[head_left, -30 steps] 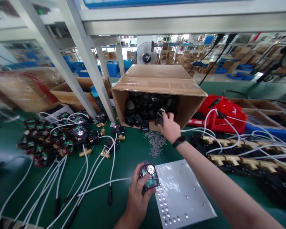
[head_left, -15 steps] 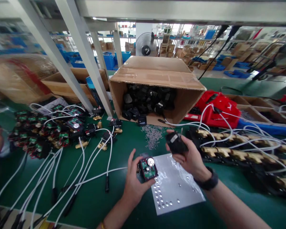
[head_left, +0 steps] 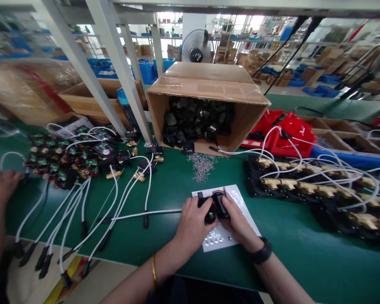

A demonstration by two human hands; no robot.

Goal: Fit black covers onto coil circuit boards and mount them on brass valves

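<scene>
My left hand (head_left: 191,223) is closed around a black actuator housing (head_left: 210,216) with a bit of green circuit board showing. A black plastic cover (head_left: 221,206) is gripped in my right hand (head_left: 240,223), tilted right beside the open housing. Whether the two parts touch I cannot tell. A thin metal tip (head_left: 224,191) sticks up by the right fingers; the rest of it is hidden. Both hands are above a white sheet (head_left: 239,198) dotted with small shiny round pieces. A white cable (head_left: 158,211) runs leftward from near my left hand.
Behind lies a pile of small pins (head_left: 201,166), before a cardboard box (head_left: 253,114) of black covers. Open circuit-board units (head_left: 57,160) crowd the left, with dangling cables. Brass-fitted units (head_left: 307,188) line the right. Another person's hand (head_left: 1,185) rests at far left.
My right hand has brought the black cover down and left, next to the housing. The left hand has turned the housing, so less of its board shows. The other person's hand reaches further in.
</scene>
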